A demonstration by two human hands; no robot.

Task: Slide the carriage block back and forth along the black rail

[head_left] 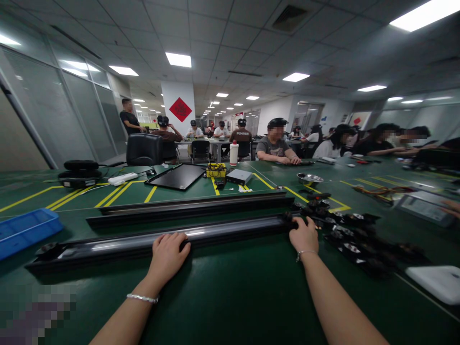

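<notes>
A long black channel rail (223, 229) with a glossy strip along its inside lies across the table in front of me. My left hand (168, 254) grips its near edge around the middle, fingers over the top. At the rail's right end, my right hand (304, 235) has its fingers curled on a small black end piece (287, 218), partly hidden by them. Another dark end fitting (48, 250) sits in the rail's left end. Just behind lies a second black rail (194, 206), roughly parallel. Several black fittings (350, 247) are heaped right of my right hand.
A blue tray (28, 230) stands at the left. Farther back are a flat black panel (177, 176), a yellow box (216, 169), a grey box (239, 177), a bottle (233, 153) and a metal bowl (309, 178). A white object (436, 282) lies right. People sit beyond.
</notes>
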